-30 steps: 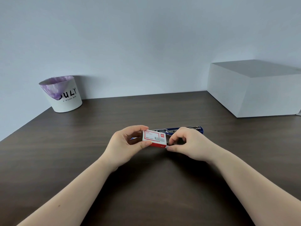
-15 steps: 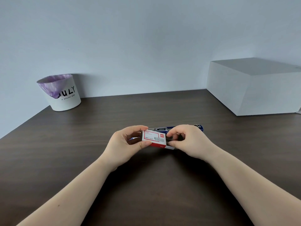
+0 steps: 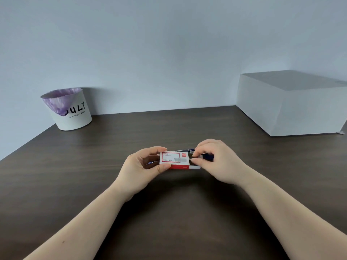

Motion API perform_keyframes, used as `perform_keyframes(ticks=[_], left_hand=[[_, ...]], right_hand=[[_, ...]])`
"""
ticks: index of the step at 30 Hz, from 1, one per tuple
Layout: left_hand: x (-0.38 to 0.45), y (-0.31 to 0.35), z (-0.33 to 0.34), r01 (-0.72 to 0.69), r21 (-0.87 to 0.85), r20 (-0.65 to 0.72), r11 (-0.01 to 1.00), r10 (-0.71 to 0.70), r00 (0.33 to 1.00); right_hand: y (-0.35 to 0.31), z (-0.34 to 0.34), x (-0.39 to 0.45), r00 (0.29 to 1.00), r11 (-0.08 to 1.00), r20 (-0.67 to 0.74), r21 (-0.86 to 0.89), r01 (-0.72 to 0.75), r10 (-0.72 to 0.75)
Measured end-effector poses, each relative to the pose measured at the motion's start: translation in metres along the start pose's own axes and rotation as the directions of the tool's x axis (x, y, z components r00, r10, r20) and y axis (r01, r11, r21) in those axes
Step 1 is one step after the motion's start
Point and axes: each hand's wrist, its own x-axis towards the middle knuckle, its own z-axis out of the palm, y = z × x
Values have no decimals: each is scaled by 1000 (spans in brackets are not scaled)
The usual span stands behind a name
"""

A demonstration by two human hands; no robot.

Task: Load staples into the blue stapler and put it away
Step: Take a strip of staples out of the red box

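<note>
L hand (image 3: pixel 144 166) pinches the left end of the staple box (image 3: pixel 173 159), thumb near side, fingers on the far top edge, holding it just above the table (image 3: pixel 93 184). R hand (image 3: pixel 219 162) is closed narrow at the box's right end, fingertips (image 3: pixel 196 161) pinched on the white inner tray (image 3: pixel 195 167), which sticks out a little to the right. Looks like the box-opening step, staples not out yet.

Blue stapler (image 3: pixel 207 156) lies on the table just behind the box, mostly hidden by the R hand; can't tell if it's open.

Risks, as I judge them: tray pulled too far or too fast w/ box tilted, so staple strips slide out & scatter or break up. L pinch is only at one end, so the box could twist.

White bin (image 3: pixel 73 117) w/ purple liner sits far left, big white box (image 3: pixel 293 107) far right, both well apart.
</note>
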Motion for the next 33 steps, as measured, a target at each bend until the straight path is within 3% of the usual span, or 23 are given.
perform_keyframes(ticks=[3, 5, 9, 11, 14, 22, 28, 33], left_hand=[[0, -1, -3, 24, -45, -26, 999, -25, 999], [0, -1, -3, 31, -55, -29, 998, -33, 999], [1, -2, -3, 42, -69, -50, 997, -46, 998], [2, -2, -4, 53, -107, -73, 993, -61, 995], [3, -2, -6, 62, -152, -85, 986, -75, 994], [3, -4, -6, 58, -154, -56, 986, -67, 996], [1, -2, -5, 43, -147, -24, 988, -47, 999], [-1, -1, -3, 24, -153, -5, 988, -25, 1000]], right_hand=[[-2, -4, 1, 967, 962, -171, 229, -146, 188], [-3, -5, 2, 919, 861, -199, 458, -221, 341], [-2, -5, 4, 842, 565, -14, 747, -350, 539], [-4, -4, 4, 826, 441, 130, 795, -417, 548], [-8, -7, 4, 813, 349, 268, 801, -487, 517], [-13, 1, 7, 790, 293, 335, 797, -528, 513], [-12, 5, 4, 837, 396, 291, 777, -489, 463], [-16, 3, 1, 830, 451, 275, 734, -508, 486]])
